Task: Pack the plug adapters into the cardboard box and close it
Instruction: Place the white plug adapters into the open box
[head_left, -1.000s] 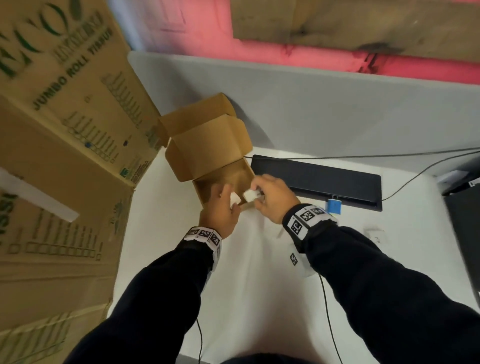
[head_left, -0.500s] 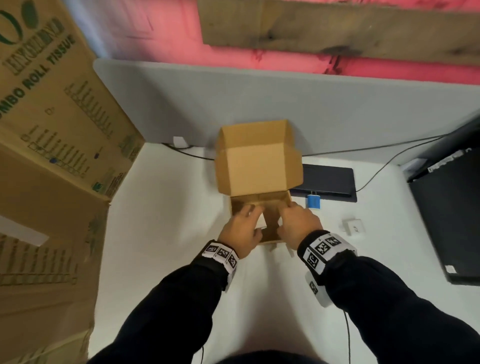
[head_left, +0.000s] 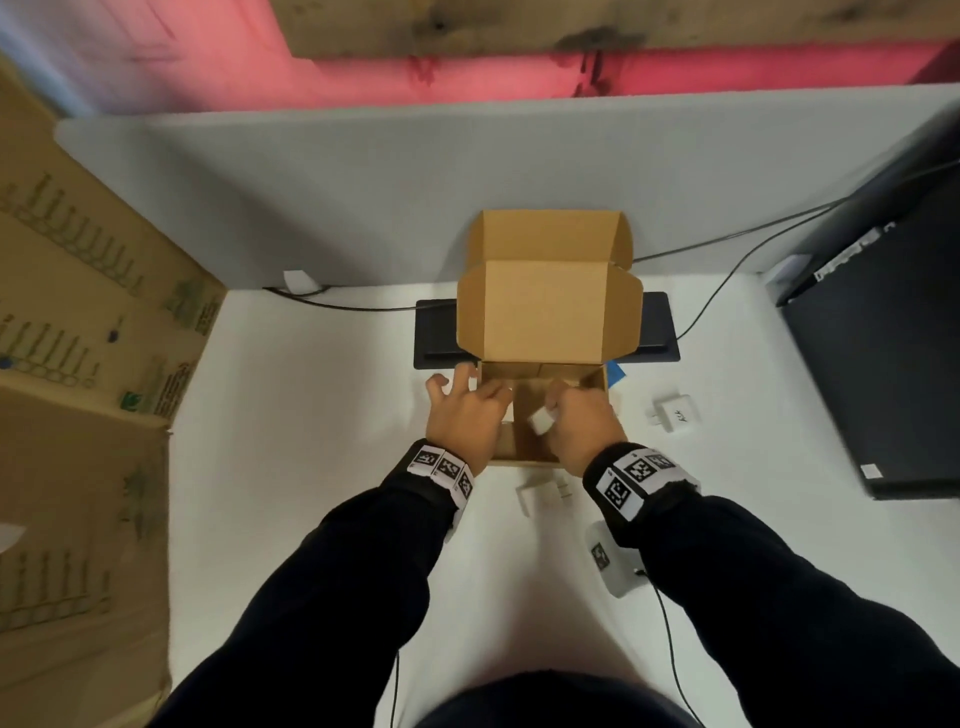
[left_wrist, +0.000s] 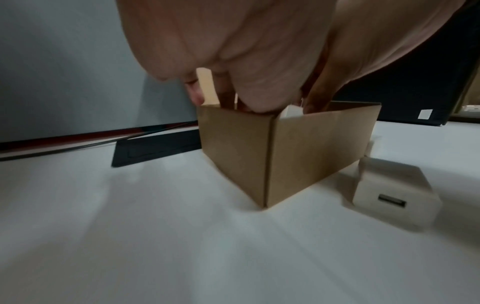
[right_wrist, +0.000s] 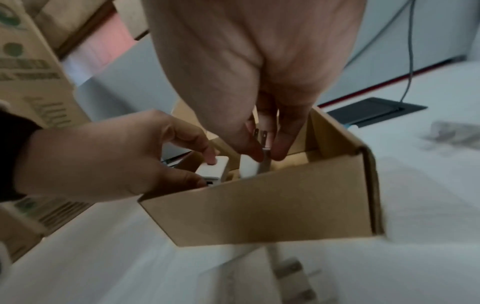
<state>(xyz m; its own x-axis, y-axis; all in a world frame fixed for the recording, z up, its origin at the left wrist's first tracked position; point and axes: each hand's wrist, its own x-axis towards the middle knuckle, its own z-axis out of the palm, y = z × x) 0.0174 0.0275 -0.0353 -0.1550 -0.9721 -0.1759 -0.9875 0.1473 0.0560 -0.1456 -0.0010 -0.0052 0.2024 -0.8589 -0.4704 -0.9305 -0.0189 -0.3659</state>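
A small cardboard box (head_left: 524, 458) stands on the white desk with its lid (head_left: 545, 312) up at the far side. Both hands reach into it. In the right wrist view my left hand (right_wrist: 207, 172) pinches a white plug adapter (right_wrist: 214, 169) between thumb and forefinger at the box's left side. Beside it my right hand (right_wrist: 267, 157) pinches a second white adapter (right_wrist: 249, 167) with its prongs pointing up. From the head view only the right hand's adapter (head_left: 540, 420) shows. Two more adapters lie outside the box, one near its front (head_left: 543, 496) and one to its right (head_left: 672, 413).
A black panel (head_left: 441, 338) lies behind the box against the grey partition (head_left: 363, 197), with cables running along it. A black screen (head_left: 883, 364) stands at the right. A large printed carton (head_left: 78, 364) fills the left side. A small blue item (head_left: 617, 373) sits by the box's right corner.
The box has swung from a skewed spot at the left to square in front of me. Both hands have gone down into it, each with an adapter.
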